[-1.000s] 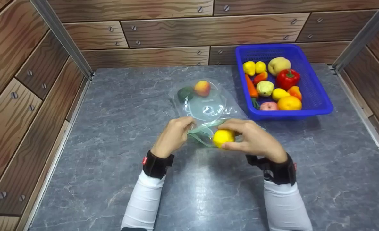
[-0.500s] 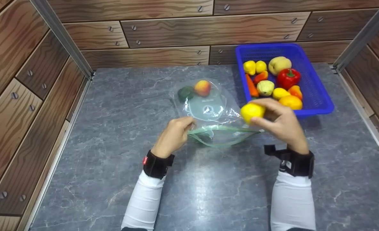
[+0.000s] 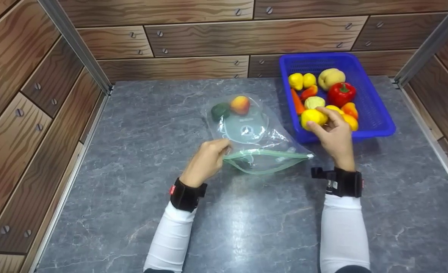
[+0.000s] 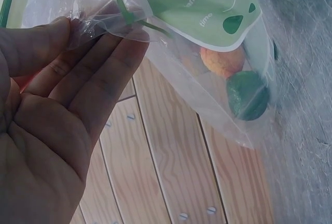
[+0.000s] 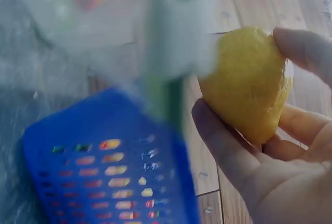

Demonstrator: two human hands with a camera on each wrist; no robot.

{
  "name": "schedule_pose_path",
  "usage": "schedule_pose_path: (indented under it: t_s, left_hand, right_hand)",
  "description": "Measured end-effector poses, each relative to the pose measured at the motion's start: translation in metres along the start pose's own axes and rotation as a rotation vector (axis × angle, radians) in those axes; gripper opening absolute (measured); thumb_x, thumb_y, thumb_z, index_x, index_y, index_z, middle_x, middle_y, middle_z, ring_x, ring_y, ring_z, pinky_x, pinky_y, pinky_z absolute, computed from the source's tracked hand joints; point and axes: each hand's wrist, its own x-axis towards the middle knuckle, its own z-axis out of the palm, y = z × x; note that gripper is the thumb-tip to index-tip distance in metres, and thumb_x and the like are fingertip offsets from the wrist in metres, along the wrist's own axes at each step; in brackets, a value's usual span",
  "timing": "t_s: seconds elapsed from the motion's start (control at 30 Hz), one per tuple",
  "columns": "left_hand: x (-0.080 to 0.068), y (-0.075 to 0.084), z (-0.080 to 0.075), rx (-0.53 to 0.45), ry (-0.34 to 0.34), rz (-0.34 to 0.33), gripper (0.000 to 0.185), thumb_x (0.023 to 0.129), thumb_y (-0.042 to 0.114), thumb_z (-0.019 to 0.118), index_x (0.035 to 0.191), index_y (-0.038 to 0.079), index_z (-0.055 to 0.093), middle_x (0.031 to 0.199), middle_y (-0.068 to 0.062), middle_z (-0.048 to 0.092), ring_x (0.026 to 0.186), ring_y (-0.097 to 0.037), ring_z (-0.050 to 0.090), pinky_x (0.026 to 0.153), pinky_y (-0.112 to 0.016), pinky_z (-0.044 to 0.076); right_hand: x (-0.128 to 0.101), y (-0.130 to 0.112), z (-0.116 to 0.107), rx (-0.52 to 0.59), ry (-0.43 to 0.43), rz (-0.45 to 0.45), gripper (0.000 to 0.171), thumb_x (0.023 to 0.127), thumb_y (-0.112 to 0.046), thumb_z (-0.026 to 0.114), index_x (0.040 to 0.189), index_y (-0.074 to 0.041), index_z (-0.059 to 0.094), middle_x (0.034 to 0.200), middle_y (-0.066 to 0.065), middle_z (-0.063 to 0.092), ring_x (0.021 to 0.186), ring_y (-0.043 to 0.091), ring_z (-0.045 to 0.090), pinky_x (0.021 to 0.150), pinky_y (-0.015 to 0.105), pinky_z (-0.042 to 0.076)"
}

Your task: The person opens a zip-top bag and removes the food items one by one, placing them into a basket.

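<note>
My left hand (image 3: 205,161) pinches the left corner of a clear zip bag (image 3: 275,136) between thumb and fingers, its green-edged mouth gaping toward me. Inside the bag, at its far end, lie a peach (image 3: 240,105) and a dark green fruit or vegetable (image 3: 220,111). A yellow lemon (image 5: 248,81) is gripped by my right hand (image 3: 337,138), thumb on one side and fingers on the other. In the head view the lemon overlaps the near left corner of the blue basket (image 3: 375,113). The bag's white slider (image 3: 310,156) sits at the right end of the zip.
Several fruits and vegetables fill the basket, among them a red bell pepper (image 3: 341,94), a carrot (image 3: 297,102) and a large pale yellow fruit (image 3: 331,78). Wood-patterned walls (image 3: 201,38) enclose the grey marbled table (image 3: 140,125) at the back and sides.
My right hand has carried the lemon from the bag's mouth rightward and away from me to the basket's near left corner. My left hand has kept its pinch on the bag.
</note>
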Motion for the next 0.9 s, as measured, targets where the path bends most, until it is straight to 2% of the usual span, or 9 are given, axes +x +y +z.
schedule_pose_path:
  t_s: [0.1, 0.23, 0.37, 0.5, 0.67, 0.8, 0.9]
  left_hand:
    - [0.000, 0.000, 0.000, -0.008, -0.004, -0.003, 0.017, 0.097, -0.011, 0.058, 0.094, 0.001, 0.070, 0.089, -0.012, 0.073, 0.085, -0.024, 0.073, 0.079, -0.029, 0.061]
    - [0.000, 0.000, 0.001, -0.003, 0.001, 0.000, 0.016, 0.097, -0.010, 0.059, 0.093, 0.000, 0.070, 0.087, -0.012, 0.073, 0.084, -0.024, 0.073, 0.078, -0.028, 0.061]
    - [0.000, 0.001, 0.001, 0.012, 0.003, -0.003, 0.014, 0.099, -0.006, 0.060, 0.093, 0.001, 0.070, 0.086, -0.010, 0.072, 0.082, -0.020, 0.072, 0.077, -0.026, 0.061]
    - [0.001, 0.001, 0.001, 0.009, 0.000, -0.009, 0.014, 0.100, -0.005, 0.059, 0.094, 0.002, 0.070, 0.087, -0.009, 0.073, 0.082, -0.019, 0.072, 0.077, -0.026, 0.061]
    - [0.001, 0.000, 0.001, 0.004, -0.006, -0.013, 0.014, 0.099, -0.006, 0.059, 0.095, 0.001, 0.071, 0.090, -0.012, 0.074, 0.086, -0.021, 0.073, 0.079, -0.028, 0.061]
    - [0.000, 0.001, 0.001, 0.008, -0.001, -0.004, 0.014, 0.098, -0.008, 0.059, 0.095, 0.000, 0.071, 0.092, -0.012, 0.075, 0.090, -0.022, 0.074, 0.081, -0.029, 0.062]
    - [0.000, 0.001, 0.001, 0.013, 0.004, 0.000, 0.015, 0.098, -0.009, 0.059, 0.095, 0.000, 0.071, 0.092, -0.011, 0.075, 0.090, -0.022, 0.074, 0.081, -0.030, 0.062]
  right_hand:
    - [0.003, 0.009, 0.000, -0.112, 0.034, -0.019, 0.047, 0.090, -0.001, 0.077, 0.134, 0.009, 0.062, 0.128, 0.019, 0.060, 0.100, 0.007, 0.058, 0.083, 0.007, 0.049]
    - [0.005, 0.018, 0.001, -0.264, 0.079, -0.078, 0.051, 0.090, -0.006, 0.079, 0.135, 0.008, 0.061, 0.132, 0.025, 0.059, 0.108, 0.023, 0.058, 0.077, 0.004, 0.045]
    - [0.006, 0.026, 0.001, -0.350, 0.089, -0.121, 0.052, 0.091, -0.006, 0.079, 0.137, 0.008, 0.060, 0.135, 0.027, 0.058, 0.112, 0.036, 0.058, 0.073, 0.003, 0.040]
    - [0.007, 0.028, 0.001, -0.334, 0.080, -0.141, 0.051, 0.090, 0.000, 0.077, 0.137, 0.009, 0.060, 0.135, 0.027, 0.059, 0.113, 0.040, 0.061, 0.085, 0.004, 0.044]
    - [0.006, 0.025, 0.000, -0.329, 0.087, -0.207, 0.043, 0.088, 0.003, 0.076, 0.129, 0.010, 0.066, 0.133, 0.026, 0.063, 0.125, 0.041, 0.059, 0.109, 0.020, 0.042]
    - [0.003, 0.014, -0.002, -0.319, 0.110, -0.270, 0.036, 0.086, 0.005, 0.075, 0.121, 0.009, 0.070, 0.126, 0.025, 0.068, 0.121, 0.040, 0.061, 0.107, 0.019, 0.040]
    - [-0.002, 0.000, -0.003, -0.272, 0.105, -0.302, 0.030, 0.087, 0.007, 0.075, 0.116, 0.008, 0.073, 0.120, 0.022, 0.071, 0.112, 0.029, 0.066, 0.100, 0.013, 0.045]
